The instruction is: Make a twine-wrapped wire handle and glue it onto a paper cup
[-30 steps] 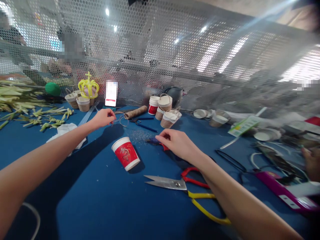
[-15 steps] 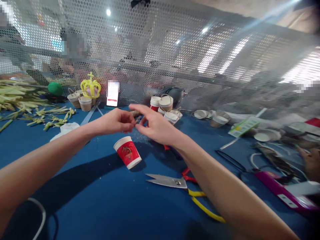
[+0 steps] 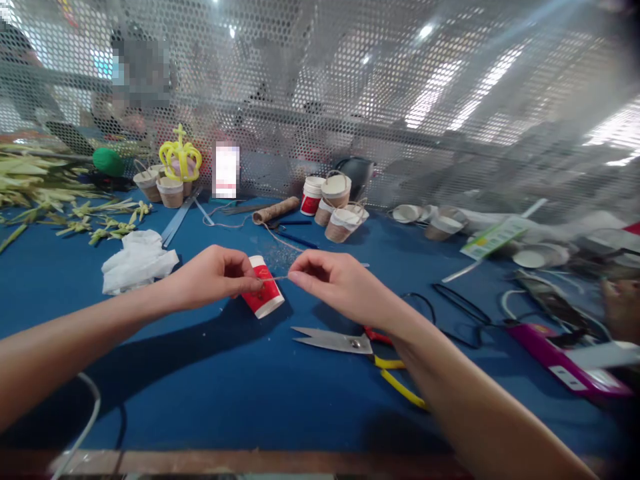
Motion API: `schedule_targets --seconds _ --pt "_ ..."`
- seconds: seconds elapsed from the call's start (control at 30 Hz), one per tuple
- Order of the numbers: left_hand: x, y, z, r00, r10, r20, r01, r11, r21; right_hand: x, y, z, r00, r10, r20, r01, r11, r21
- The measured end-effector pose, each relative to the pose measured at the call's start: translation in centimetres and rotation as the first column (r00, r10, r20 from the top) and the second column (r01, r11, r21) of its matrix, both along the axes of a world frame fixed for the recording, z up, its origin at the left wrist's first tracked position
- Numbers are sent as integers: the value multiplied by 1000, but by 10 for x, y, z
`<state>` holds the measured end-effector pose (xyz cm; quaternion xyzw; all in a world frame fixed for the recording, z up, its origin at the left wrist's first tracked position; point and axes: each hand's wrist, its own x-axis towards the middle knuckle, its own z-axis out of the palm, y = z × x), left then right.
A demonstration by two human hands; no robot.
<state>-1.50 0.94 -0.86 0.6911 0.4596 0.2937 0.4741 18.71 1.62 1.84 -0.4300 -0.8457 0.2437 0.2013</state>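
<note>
Over the blue table, my left hand (image 3: 220, 275) is closed in a pinch on one end of a short stretch of twine (image 3: 275, 278). My right hand (image 3: 340, 283) pinches the same twine a little to the right, so it runs nearly straight between them. From near my right fingertips a strand leads back to a brown twine roll (image 3: 276, 210) lying beyond my hands. A red and white paper cup (image 3: 267, 297) lies tilted just behind and below my left fingertips, partly covered by them. Scissors (image 3: 345, 341) with red and yellow handles lie below my right wrist, blades pointing left.
Several twine-wrapped cup baskets (image 3: 345, 223) stand at the back. White cloth (image 3: 137, 263), a yellow crown-shaped piece (image 3: 180, 160) and dried leaf strips (image 3: 30, 173) are on the left. A purple power strip (image 3: 565, 360) and cables lie right; another person's hand (image 3: 620, 300) shows at the right edge.
My hands have come down and nearer, and moved apart with twine stretched between them. The twine roll and white cloth show more fully. My left hand now overlaps the cup.
</note>
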Motion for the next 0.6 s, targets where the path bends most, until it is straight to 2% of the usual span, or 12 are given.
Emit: schedule_targets --seconds 0.3,0.6 --pt "7 -21 -37 1000 27 5 -26 991 -132 6 -5 -36 999 -26 -31 25 999 -40" --pt "12 -22 -48 997 58 52 -52 992 -117 7 -4 -43 999 -49 1 49 999 7"
